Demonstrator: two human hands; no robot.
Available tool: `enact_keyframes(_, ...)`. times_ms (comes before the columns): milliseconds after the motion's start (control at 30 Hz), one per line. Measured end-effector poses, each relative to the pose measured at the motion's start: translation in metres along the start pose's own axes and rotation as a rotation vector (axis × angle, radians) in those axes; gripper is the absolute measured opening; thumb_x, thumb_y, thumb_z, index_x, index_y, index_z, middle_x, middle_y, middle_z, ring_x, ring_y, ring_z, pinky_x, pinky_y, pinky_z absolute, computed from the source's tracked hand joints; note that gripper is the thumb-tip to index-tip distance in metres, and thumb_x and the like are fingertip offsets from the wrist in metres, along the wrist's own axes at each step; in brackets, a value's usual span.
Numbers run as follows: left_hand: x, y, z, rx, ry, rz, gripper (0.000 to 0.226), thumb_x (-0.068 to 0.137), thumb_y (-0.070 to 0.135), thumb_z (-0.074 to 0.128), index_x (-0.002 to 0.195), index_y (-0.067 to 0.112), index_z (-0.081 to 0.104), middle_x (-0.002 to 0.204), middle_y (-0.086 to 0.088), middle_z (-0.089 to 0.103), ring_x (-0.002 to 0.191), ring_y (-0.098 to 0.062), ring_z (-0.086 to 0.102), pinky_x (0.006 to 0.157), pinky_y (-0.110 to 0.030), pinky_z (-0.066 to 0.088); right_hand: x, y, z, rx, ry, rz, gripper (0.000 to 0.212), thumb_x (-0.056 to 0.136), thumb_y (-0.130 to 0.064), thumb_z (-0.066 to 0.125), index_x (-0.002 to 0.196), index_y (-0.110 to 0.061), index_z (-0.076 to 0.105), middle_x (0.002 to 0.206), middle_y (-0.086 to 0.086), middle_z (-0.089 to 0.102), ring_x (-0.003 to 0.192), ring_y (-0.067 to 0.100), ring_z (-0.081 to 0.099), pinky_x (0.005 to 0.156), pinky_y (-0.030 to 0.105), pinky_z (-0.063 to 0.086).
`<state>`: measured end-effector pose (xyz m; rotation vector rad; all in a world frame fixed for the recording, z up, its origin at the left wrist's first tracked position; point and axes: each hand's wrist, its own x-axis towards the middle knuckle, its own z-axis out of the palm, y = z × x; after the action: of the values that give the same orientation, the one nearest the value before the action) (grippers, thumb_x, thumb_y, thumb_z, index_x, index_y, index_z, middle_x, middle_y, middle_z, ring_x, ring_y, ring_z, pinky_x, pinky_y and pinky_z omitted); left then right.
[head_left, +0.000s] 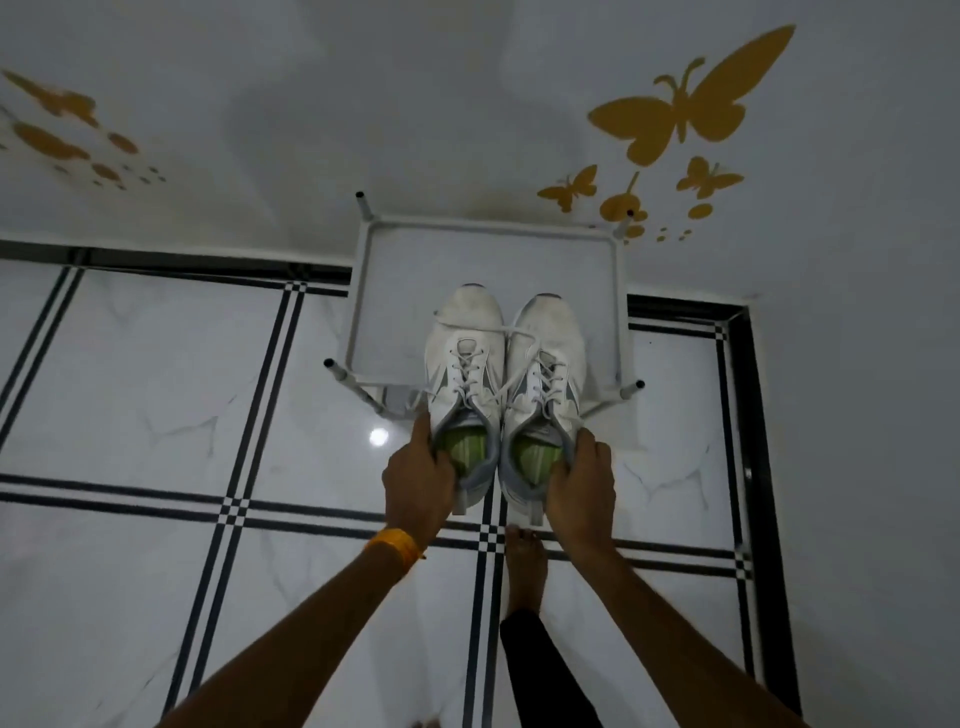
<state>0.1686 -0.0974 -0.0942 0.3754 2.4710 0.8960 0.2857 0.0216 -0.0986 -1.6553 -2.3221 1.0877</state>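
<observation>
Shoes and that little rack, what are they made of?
The shoes look like white fabric or mesh, matte and scuffed at the toes, with woven laces and grey padded collars. The rack looks like white painted metal tubing: thin, smooth bars with dark end caps; it could be plastic.

Over the shelf the far edge and left side lie bare — I could pass there. A post sticks up at each corner: far-left post, near-left post, near-right post, far-right post. The wall closes the far edge. The left shoe and right shoe, side by side, block the near edge's middle to right — my left grip and right grip on their heels. The floor left of the shelf is free.
</observation>
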Motion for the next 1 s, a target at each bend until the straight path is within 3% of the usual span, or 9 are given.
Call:
enact_keyframes(167,-0.07,-0.073,0.006,-0.009,-0.027,0.016,0.039,0.094,0.017,0.043,0.133,0.016,0.049,0.096,-0.007,0.071,0.082,-0.027,0.068,0.082,-0.044,0.058,-0.09,0.043,0.028,0.02,0.057,-0.017,0.04,0.09,0.001,0.048,0.129,-0.006,0.049,0.114,0.014,0.052,0.103,0.029,0.055,0.079,0.028,0.04)
enact_keyframes(367,-0.108,-0.154,0.041,0.01,-0.046,0.009,0.041,0.098,0.016,0.043,0.139,0.015,0.045,0.105,-0.009,0.07,0.091,-0.026,0.067,0.089,-0.044,0.057,-0.136,0.104,0.078,0.007,0.005,0.012,0.034,0.09,0.0,0.046,0.123,-0.004,0.051,0.112,0.016,0.053,0.102,0.03,0.055,0.081,0.033,0.048)
enact_keyframes(767,-0.051,-0.327,0.226,0.013,-0.091,0.032,0.042,0.099,0.018,0.044,0.14,0.014,0.046,0.107,-0.01,0.071,0.092,-0.028,0.067,0.093,-0.047,0.055,-0.079,0.287,0.247,-0.05,-0.059,0.042,0.036,0.093,-0.003,0.049,0.129,-0.005,0.048,0.119,0.016,0.053,0.106,0.028,0.055,0.081,0.026,0.042)
enact_keyframes(900,-0.03,-0.37,0.279,-0.005,-0.061,0.072,0.042,0.098,0.018,0.043,0.14,0.013,0.046,0.107,-0.011,0.07,0.089,-0.026,0.067,0.087,-0.042,0.057,-0.055,0.331,0.293,-0.066,-0.046,-0.019,0.035,0.094,-0.004,0.048,0.129,-0.007,0.048,0.117,0.015,0.053,0.103,0.026,0.055,0.078,0.026,0.041)
enact_keyframes(1000,-0.022,-0.39,0.303,-0.05,-0.017,0.117,0.039,0.098,0.017,0.043,0.136,0.013,0.049,0.102,-0.008,0.07,0.085,-0.024,0.066,0.083,-0.039,0.058,-0.044,0.359,0.313,-0.078,-0.026,-0.077,0.035,0.094,-0.007,0.049,0.13,-0.01,0.048,0.115,0.012,0.054,0.101,0.024,0.056,0.081,0.032,0.049)
